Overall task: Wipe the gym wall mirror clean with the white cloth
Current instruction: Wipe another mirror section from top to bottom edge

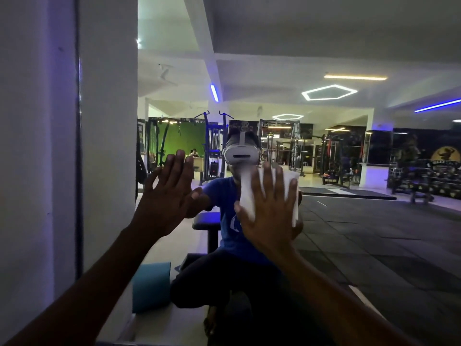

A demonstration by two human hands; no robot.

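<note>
The big shiny glass wall mirror [349, 171] fills most of the view, and its dark edge runs down the left side next to a plain white wall [37, 146]. The right hand [270, 208] is spread wide and flat, and it presses a soft white folded cloth [290, 193] against the glass. The cloth peeks out above and beside the fingers. The left hand [166, 193] is also wide and flat, with straight fingers. It looks like it rests on the glass, but the picture is a bit blurry, so I am not sure it touches.

The cloth is light and floppy. It would bunch up or slip if held by one corner, so a flat palm on its middle is the best way to hold it. The mirror is hard, smooth and slippery. It can break, so it probably wants a firm but gentle push, not a bang.
</note>
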